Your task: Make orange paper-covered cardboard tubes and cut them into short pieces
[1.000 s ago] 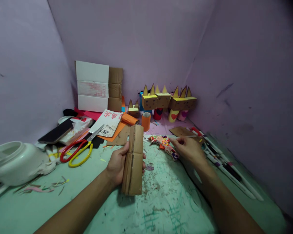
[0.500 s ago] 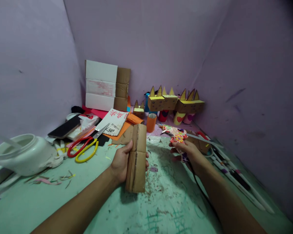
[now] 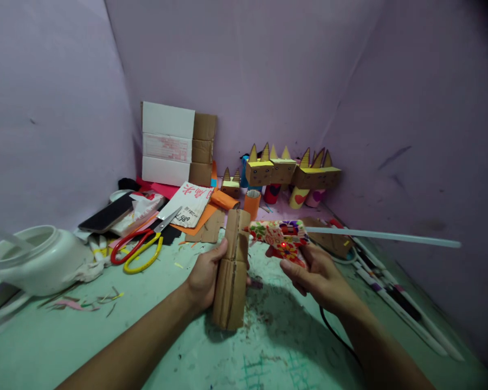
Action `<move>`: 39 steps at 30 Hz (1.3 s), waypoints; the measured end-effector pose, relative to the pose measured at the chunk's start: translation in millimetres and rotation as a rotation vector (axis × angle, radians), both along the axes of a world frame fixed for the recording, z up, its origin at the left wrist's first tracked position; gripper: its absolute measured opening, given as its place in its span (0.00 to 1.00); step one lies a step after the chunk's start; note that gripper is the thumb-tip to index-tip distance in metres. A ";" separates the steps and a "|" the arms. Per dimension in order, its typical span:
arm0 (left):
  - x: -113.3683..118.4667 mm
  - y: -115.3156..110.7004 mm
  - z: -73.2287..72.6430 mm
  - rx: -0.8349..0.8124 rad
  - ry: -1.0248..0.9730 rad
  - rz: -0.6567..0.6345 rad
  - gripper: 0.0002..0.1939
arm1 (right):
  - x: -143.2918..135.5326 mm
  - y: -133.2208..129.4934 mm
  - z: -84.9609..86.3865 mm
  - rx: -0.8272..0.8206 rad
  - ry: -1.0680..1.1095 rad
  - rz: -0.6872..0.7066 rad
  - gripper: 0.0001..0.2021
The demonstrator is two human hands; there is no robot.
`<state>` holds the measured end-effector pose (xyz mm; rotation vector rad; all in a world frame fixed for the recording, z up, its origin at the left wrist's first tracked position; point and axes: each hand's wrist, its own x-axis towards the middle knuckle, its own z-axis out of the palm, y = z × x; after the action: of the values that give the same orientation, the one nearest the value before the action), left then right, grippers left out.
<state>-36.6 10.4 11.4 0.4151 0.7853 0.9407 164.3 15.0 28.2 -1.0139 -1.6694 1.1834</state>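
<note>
My left hand (image 3: 207,273) is wrapped round a folded brown cardboard piece (image 3: 230,287), thumb on its left side and fingertips showing at its right. The piece stands nearly upright in the picture, with a seam along it. My right hand (image 3: 321,273) grips a flower-patterned glue gun (image 3: 282,238) with a small red light lit. A long translucent glue stick (image 3: 390,235) sticks out of its back. The gun's nozzle points left, at the upper right edge of the cardboard; whether they touch I cannot tell.
Red and yellow scissors (image 3: 140,252), a white pot (image 3: 36,260) and a phone (image 3: 106,212) lie left. An orange tube (image 3: 252,204) and horned cardboard figures (image 3: 270,171) stand behind. Markers (image 3: 398,303) lie right; a black cord (image 3: 337,333) trails below my right hand.
My right hand has brought the glue gun left and slightly down to the cardboard, turning it so the glue stick shows fully. The cardboard has shifted slightly right and down in my left hand.
</note>
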 end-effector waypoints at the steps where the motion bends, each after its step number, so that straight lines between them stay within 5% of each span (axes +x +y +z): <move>1: 0.8 -0.4 0.5 -0.007 0.009 0.012 0.19 | 0.4 0.3 -1.0 0.030 -0.025 0.000 0.17; 25: 5.7 -3.9 0.2 0.034 0.056 0.077 0.15 | 5.9 -0.5 -11.8 0.274 -0.292 -0.019 0.06; 39: 5.3 -2.8 3.1 0.021 0.067 0.074 0.15 | 4.8 -1.3 -10.7 0.270 -0.368 -0.012 0.06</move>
<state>-31.3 7.6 14.4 0.4401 0.8572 1.0084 169.2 13.7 17.5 -1.1126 -2.0402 0.7642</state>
